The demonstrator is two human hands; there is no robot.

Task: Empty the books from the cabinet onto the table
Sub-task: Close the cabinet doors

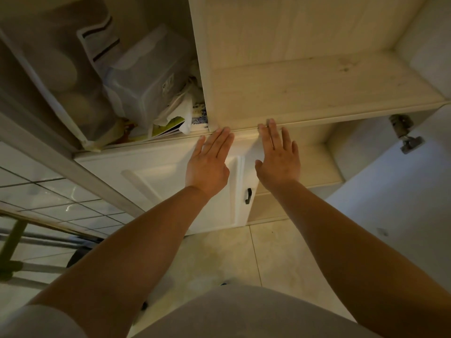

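A pale wooden cabinet [305, 93] fills the upper view; its right compartment shows only a bare shelf. The left compartment is crowded, and thin books or booklets [170, 126] lie flat at its front under papers. My left hand [210, 159] and my right hand [278, 154] are both stretched out flat, fingers apart, holding nothing. Their fingertips reach the front edge of the bare shelf, side by side, just right of the divider.
A clear plastic storage box [144, 79] and crumpled white paper [180, 111] sit in the left compartment behind an open door frame [44, 93]. Below is a shut white door with a black handle [248, 196]. A metal hinge [405, 135] juts out at right. Tiled floor lies underneath.
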